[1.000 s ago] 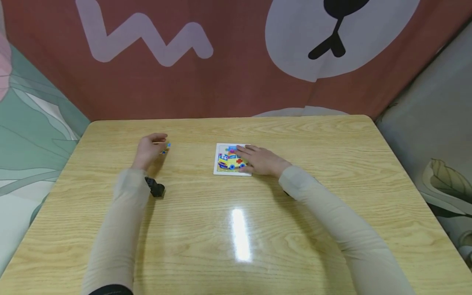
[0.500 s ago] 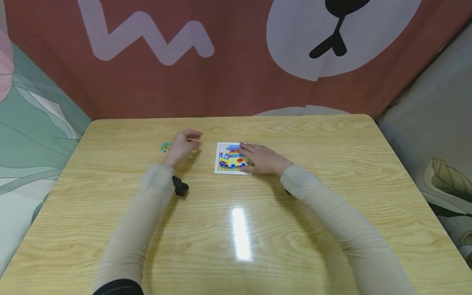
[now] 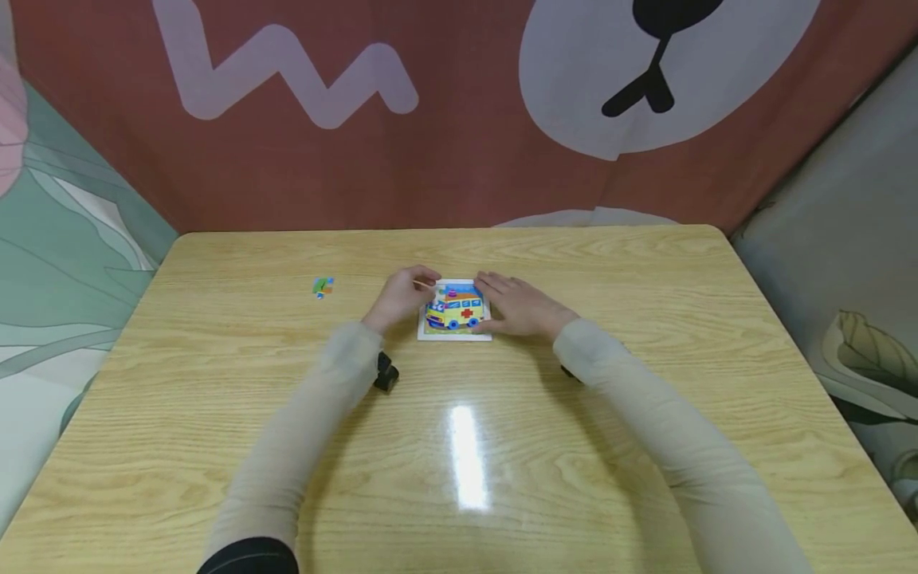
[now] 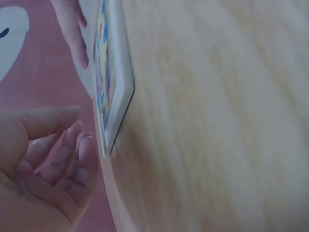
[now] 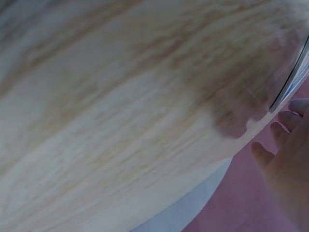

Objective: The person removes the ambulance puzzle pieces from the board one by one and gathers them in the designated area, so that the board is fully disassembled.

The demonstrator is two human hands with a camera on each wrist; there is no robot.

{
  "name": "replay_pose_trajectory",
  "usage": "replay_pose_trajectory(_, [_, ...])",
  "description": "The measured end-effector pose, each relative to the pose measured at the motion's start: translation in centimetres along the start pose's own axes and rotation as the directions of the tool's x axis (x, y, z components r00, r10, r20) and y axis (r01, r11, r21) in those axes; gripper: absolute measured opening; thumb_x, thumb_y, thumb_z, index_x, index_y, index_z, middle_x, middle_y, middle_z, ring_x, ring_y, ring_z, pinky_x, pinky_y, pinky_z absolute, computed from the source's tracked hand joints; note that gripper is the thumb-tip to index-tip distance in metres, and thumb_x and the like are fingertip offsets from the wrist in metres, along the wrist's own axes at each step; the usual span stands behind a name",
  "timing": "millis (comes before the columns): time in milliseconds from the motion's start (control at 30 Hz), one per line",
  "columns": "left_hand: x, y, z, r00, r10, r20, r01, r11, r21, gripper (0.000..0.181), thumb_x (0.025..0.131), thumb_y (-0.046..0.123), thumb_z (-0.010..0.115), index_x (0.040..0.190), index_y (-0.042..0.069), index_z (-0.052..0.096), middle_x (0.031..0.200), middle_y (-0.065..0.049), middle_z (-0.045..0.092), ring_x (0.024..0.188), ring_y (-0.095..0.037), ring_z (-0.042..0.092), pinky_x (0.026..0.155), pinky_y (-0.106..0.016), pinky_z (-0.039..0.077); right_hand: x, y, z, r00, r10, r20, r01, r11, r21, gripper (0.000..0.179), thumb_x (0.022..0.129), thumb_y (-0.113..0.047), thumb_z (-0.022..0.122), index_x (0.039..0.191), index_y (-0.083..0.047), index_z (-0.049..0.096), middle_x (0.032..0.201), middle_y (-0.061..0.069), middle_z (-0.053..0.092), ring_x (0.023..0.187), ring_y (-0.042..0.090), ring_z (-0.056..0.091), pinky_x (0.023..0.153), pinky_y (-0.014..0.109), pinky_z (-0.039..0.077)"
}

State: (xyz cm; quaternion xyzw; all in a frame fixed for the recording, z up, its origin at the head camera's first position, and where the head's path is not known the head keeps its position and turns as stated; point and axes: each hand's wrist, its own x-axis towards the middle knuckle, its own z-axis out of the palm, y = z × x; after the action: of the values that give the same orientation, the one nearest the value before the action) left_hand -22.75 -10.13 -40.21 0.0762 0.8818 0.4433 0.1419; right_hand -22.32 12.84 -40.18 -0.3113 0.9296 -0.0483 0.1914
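Note:
A small white-framed jigsaw puzzle [image 3: 455,337] with a yellow ambulance picture lies flat on the table. Over its upper left corner, my left hand [image 3: 402,297] pinches a thin puzzle piece [image 3: 424,284], seen edge-on as a pale strip in the head view. The left wrist view shows that hand's thumb and curled fingers [image 4: 53,169] beside the frame's corner, with the piece not discernible there. My right hand [image 3: 522,307] rests on the puzzle's right edge, fingers extended. In the right wrist view, its fingers [image 5: 282,133] lie along the frame's edge.
A little cluster of green, orange and blue puzzle pieces [image 3: 323,287] lies left of the puzzle. The wooden table [image 3: 574,478] ends at the back against a reddish-brown curtain [image 3: 459,175] with a printed animal face. Light glares off the table in front of the puzzle.
My left hand has moved right from the loose pieces to the puzzle's upper left corner, carrying a piece. The right hand has shifted slightly right, staying at the puzzle's right edge.

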Motion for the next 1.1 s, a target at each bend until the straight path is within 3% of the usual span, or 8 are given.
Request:
replay_pose_trajectory(533, [0.7,0.7,1.5,0.997,-0.072,0.037,0.069,0.995,0.076,0.039,0.092,0.012,0.061,0.129,0.002,0.054,0.13,-0.016,0.057,0.12,-0.028,0.053,0.103,-0.04,0.044,0.0,0.0,0.2,0.999,-0.023,0.031,0.023,1.0,0.014,0.084,0.095,-0.057,0.043,0.153,-0.008,0.009,0.162,0.01,0.004,0.15,0.029,0.009,0.121,0.048,0.014])
replay_pose_trajectory(1100, [1.1,0.8,1.8,0.997,-0.049,0.066,0.036,0.982,0.185,0.042,0.093,0.011,0.06,0.133,0.003,0.051,0.128,-0.015,0.056,0.113,-0.027,0.051,0.102,-0.039,0.043,0.1,0.0,0.4,0.999,-0.02,0.042,0.019,1.0,0.015,0.083,0.096,-0.055,0.042,0.154,-0.008,0.007,0.162,0.011,0.001,0.15,0.029,0.007,0.12,0.051,0.014])
